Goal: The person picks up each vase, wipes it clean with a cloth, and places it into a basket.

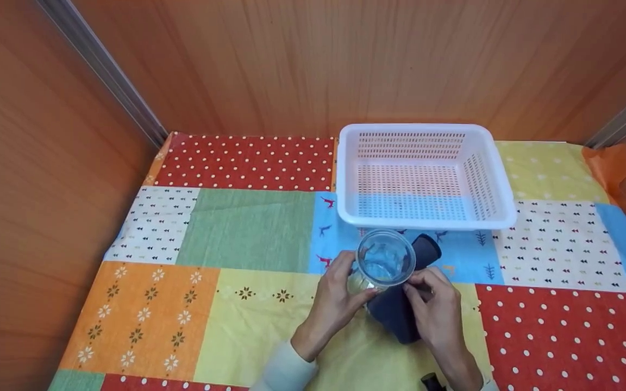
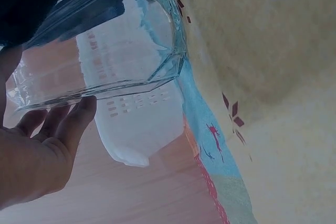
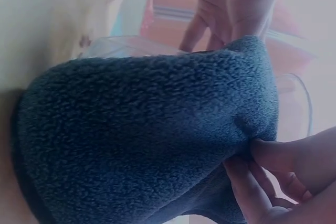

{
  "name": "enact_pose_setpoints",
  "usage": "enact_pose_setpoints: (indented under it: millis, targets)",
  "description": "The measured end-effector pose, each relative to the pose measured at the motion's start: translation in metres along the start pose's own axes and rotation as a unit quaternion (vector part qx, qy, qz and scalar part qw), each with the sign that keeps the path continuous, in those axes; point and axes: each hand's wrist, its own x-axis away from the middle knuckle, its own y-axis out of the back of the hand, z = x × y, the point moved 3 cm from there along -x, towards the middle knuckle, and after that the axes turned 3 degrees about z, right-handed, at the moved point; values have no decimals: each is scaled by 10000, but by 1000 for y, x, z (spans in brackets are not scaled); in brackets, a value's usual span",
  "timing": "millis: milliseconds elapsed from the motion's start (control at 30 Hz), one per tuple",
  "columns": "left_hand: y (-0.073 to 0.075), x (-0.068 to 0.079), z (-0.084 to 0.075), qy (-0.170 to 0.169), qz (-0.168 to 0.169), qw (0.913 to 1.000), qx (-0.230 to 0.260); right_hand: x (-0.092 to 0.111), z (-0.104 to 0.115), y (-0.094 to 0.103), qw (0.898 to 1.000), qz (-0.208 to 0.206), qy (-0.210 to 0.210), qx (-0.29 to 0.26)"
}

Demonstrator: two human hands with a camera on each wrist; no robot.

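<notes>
A clear glass jar [image 1: 382, 266] with a round mouth and faceted sides is tilted up toward the head camera, above the tablecloth. My left hand [image 1: 336, 297] grips it from the left; in the left wrist view that hand's fingers [image 2: 79, 121] press along the glass. A dark blue fleecy cloth [image 1: 394, 315] hangs against the jar's right side. Between thumb and fingers, my right hand [image 1: 439, 309] pinches the cloth near the jar's rim. In the right wrist view the cloth [image 3: 131, 129] covers most of the jar.
A white perforated plastic basket [image 1: 427, 224] stands just beyond the hands, with nothing seen inside. Patchwork cloth [image 1: 248, 228] covers the table. Wood-grain panels [image 1: 291, 65] rise at the back and both sides. A small dark object [image 1: 431, 381] shows by the right wrist.
</notes>
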Motion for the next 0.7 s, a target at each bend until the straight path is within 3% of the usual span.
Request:
enact_pose_setpoints:
  millis: [267, 433, 700]
  targets:
    - [1, 0, -1, -90, -16, 9999, -117, 3, -20, -7, 9997, 121, -125, 159]
    - [2, 0, -1, -136, -55, 9999, -77, 4, -37, -11, 9994, 174, 21, 304]
    - [1, 0, -1, -113, -22, 9999, 0, 3, -51, -12, 9956, 570, -12, 745]
